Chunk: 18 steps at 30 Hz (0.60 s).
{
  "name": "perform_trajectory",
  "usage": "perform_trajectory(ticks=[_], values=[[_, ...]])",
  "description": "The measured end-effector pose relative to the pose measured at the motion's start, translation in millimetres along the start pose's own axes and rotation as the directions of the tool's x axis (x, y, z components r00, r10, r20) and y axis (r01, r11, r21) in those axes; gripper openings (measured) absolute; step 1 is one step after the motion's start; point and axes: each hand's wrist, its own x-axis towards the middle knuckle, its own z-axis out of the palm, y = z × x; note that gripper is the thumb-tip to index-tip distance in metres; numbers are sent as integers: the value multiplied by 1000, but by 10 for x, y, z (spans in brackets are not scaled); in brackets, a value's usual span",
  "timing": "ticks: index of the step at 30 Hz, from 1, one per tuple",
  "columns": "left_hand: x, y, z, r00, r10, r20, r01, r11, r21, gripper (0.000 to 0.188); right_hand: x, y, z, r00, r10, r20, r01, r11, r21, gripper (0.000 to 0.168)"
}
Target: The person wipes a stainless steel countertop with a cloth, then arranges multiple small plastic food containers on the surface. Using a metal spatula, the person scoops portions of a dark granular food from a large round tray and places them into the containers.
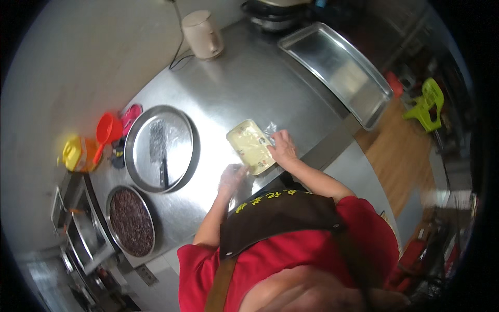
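A pale yellow rectangular tray with small printed motifs lies on the steel worktop in front of me. Its top has the sheen of clear plastic film, and a loose crumpled end of the film sticks out past the far right edge. My right hand is at the tray's right side, fingers bent over the film and thumb against the rim. Close to the near left corner is my left hand; blur hides how its fingers sit and whether they grip the corner.
Left of the tray, a round steel pan holds a black-handled scraper or broad knife. Nearer stands a round pan of dark red-brown food. A red ladle, yellow jug, electric kettle and large metal tray surround the worktop.
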Motion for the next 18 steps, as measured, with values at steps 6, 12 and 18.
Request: perform_trajectory(ticks=[6,12,18], values=[[-27,323,118,976,-6,-217,-26,989,-143,38,290,219,-7,867,131,480,-212,970,117,24],[-53,598,280,915,-217,-341,176,973,-148,39,455,257,-63,894,-22,448,-66,982,179,17],[-45,512,371,862,-278,-425,106,917,-384,46,1067,633,-99,865,10,503,-244,883,402,14]])
